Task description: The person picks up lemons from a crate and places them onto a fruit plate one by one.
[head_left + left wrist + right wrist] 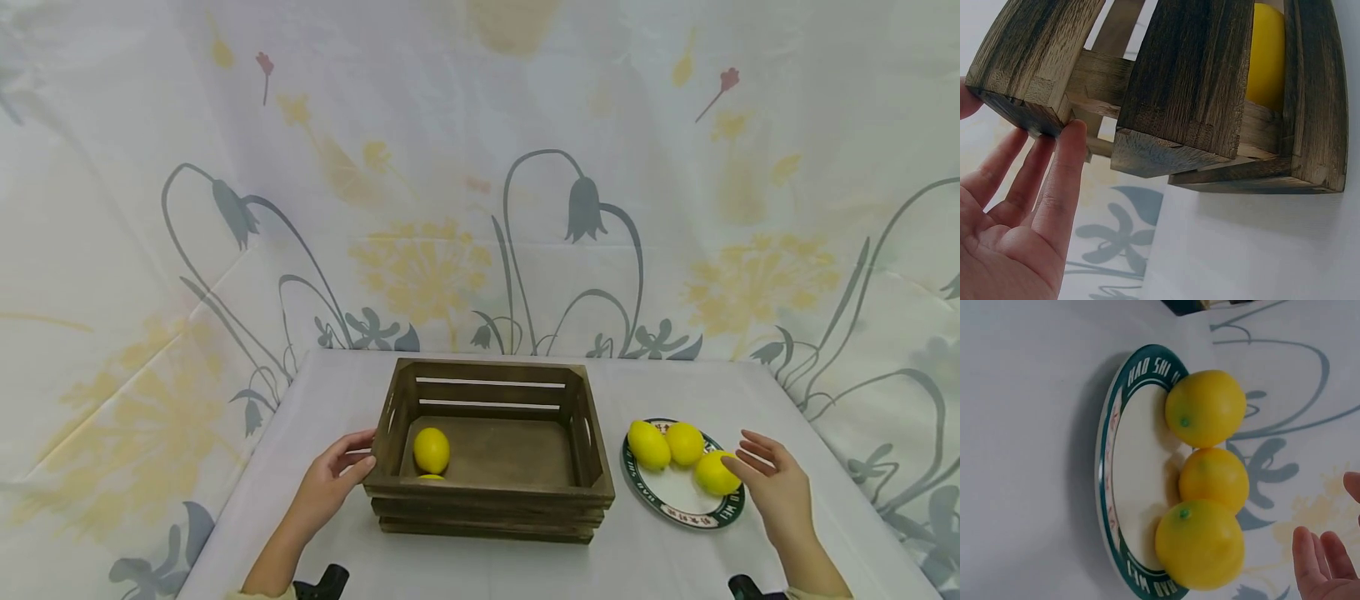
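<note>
A dark wooden slatted crate (491, 508) stands mid-table. Inside it at the left is a lemon (432, 451); a sliver of a second yellow one shows behind the front wall. My left hand (330, 475) touches the crate's left end near the front corner, its fingers (1063, 169) extended against the slat ends. On the right, a white plate (686, 498) with a green lettered rim bears three lemons (1200, 544). Beside and above the rightmost lemon (717, 473) is my right hand (778, 487), fingers spread and loosely bent, apart from the fruit in the right wrist view.
A white cloth covers the table (487, 575). Behind and at both sides hangs a curtain (465, 183) printed with flowers. The plate stands a short way right of the crate. Dark wrist mounts (322, 583) show at the bottom edge.
</note>
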A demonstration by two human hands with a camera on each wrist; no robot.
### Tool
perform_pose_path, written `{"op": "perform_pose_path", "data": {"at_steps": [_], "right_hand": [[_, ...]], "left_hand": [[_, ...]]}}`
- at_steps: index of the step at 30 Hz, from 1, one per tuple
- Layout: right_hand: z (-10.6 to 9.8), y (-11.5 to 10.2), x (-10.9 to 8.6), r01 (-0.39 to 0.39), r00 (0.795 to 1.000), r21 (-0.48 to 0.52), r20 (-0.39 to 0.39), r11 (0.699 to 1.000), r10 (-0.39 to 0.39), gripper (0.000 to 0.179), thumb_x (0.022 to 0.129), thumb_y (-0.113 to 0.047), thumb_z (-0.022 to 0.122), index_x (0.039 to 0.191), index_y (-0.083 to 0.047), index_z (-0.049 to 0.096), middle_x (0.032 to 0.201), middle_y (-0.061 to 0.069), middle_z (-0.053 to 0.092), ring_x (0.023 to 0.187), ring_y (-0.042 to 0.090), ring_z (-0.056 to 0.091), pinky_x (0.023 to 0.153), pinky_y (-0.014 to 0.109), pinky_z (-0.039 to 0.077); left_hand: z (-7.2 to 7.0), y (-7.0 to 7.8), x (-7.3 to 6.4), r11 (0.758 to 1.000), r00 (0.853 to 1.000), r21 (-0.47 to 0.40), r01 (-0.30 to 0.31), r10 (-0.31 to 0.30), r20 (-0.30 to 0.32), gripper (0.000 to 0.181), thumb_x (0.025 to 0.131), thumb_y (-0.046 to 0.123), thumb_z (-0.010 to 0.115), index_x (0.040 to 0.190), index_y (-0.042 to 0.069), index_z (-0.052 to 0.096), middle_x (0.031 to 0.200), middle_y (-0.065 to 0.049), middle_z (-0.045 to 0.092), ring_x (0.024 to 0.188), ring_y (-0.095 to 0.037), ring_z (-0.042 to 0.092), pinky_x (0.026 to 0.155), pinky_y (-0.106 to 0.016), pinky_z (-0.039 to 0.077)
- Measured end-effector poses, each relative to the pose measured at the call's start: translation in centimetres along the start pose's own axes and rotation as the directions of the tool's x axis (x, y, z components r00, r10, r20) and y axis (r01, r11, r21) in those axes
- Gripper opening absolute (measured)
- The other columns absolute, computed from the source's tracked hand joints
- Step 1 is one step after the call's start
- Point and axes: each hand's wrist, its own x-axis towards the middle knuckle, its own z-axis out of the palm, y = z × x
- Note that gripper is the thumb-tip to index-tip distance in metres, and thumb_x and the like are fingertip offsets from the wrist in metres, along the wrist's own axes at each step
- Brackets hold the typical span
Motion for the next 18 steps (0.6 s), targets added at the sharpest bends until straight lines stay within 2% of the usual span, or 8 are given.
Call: {"op": "perform_pose_path", "data": {"at_steps": [4,11,18], "right_hand": [[0.2,-1.0,-0.1,0.031,0.999,0.026,-0.007,0.999,-0.031,0.061,0.090,-0.021,0.062,0.141,-0.003,0.035,0.131,0.016,0.042,0.114,0.028,0.046,0.086,0.024,0.047],[0.6,-2.5,-0.3,0.104,0.994,0.052,-0.035,0.993,-0.103,0.057,0.090,-0.021,0.062,0.139,-0.004,0.038,0.126,0.011,0.045,0.106,0.014,0.049,0.080,0.013,0.045],[0.8,-4.1,-0.5,0.154,0.988,0.095,-0.033,0.984,-0.152,0.055,0.090,-0.021,0.062,0.138,-0.005,0.040,0.122,0.006,0.047,0.100,0.004,0.048,0.077,0.010,0.044]], "left_hand": [[-0.1,0.1,0.0,1.000,1.000,-0.004,0.005,-0.005,0.000,0.040,0.090,0.012,0.062,0.126,-0.001,0.053,0.124,-0.016,0.054,0.100,-0.015,0.056,0.078,-0.023,0.049],[0.0,0.3,-0.1,1.000,1.000,-0.002,0.006,-0.006,-0.004,0.039,0.090,0.013,0.062,0.126,0.000,0.053,0.124,-0.015,0.054,0.101,-0.018,0.055,0.078,-0.022,0.049],[0.0,0.2,-0.1,1.000,1.000,-0.004,0.017,-0.017,-0.003,0.040,0.090,0.013,0.062,0.126,0.000,0.053,0.125,-0.015,0.053,0.102,-0.018,0.055,0.078,-0.022,0.049]]}}
